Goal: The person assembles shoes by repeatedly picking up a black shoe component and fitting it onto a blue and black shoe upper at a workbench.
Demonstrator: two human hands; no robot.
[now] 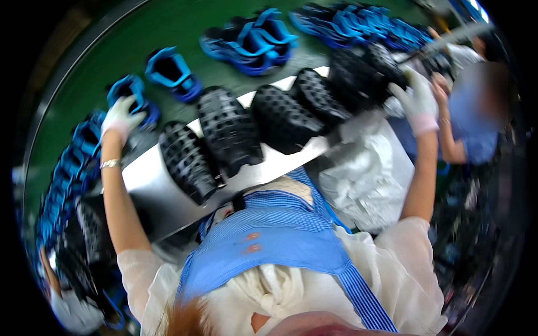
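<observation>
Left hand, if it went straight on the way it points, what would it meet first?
Probably the blue shoe right by the left hand; depth is unclear, so they may already touch.

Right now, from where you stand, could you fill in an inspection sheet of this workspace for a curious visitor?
Surface: green worktop, with a shiny metal ledge along the wearer's side.
Job's things: blue-and-black shoe uppers along the green surface; black shoe soles in a row on the ledge, patterned faces showing.
Clutter: crumpled translucent plastic bag right of the apron.
Left hand: gloved, at an upper; grip unclear.
Right hand: gloved, beside the soles at the row's right end; grip unclear.
Cables: nothing seen.
Surroundings: co-worker in blue at right, another person at lower left; far right blurred.
</observation>
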